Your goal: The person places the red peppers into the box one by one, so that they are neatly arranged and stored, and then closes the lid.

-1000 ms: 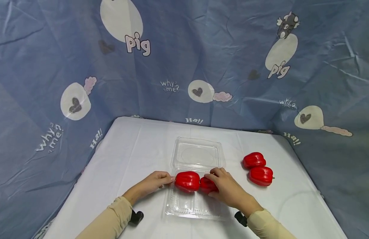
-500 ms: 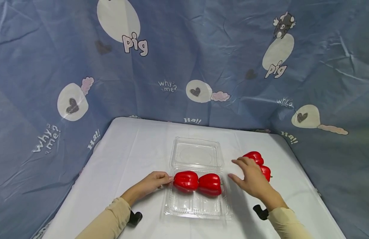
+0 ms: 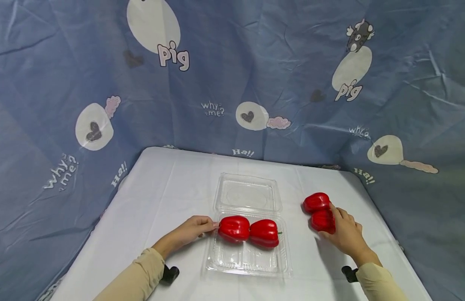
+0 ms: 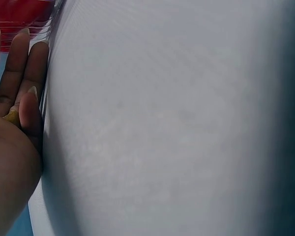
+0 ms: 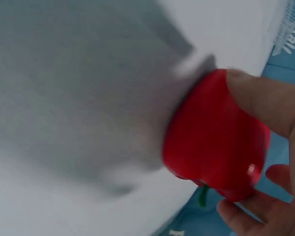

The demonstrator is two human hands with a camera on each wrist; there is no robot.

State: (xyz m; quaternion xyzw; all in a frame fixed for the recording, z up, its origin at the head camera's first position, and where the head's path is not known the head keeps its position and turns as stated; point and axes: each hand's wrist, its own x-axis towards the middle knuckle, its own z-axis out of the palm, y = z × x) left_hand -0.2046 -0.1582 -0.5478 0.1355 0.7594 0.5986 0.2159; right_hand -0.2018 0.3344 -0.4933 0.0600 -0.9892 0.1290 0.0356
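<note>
In the head view my right hand (image 3: 345,234) grips a red bell pepper (image 3: 323,220) at the right of the table. The right wrist view shows the thumb on one side of this pepper, fingers on the other, its green stem free. Touching it behind is another red bell pepper (image 3: 316,202). My left hand (image 3: 191,234) holds the left rim of an opened clear plastic clamshell box (image 3: 247,261); in the left wrist view its fingers (image 4: 19,69) reach the ridged edge. Side by side inside the box lie two red bell peppers (image 3: 234,228).
The box's lid (image 3: 247,194) lies folded back behind its base. Everything stands on a white-covered table (image 3: 172,179). A blue printed cloth (image 3: 202,75) rises behind and beside it. Black wrist-camera mounts (image 3: 170,275) sit near both cuffs.
My right hand has let go of the right-hand pepper in the box, swung over to the right and taken hold of the nearer pepper there. The left hand stays at the rim.
</note>
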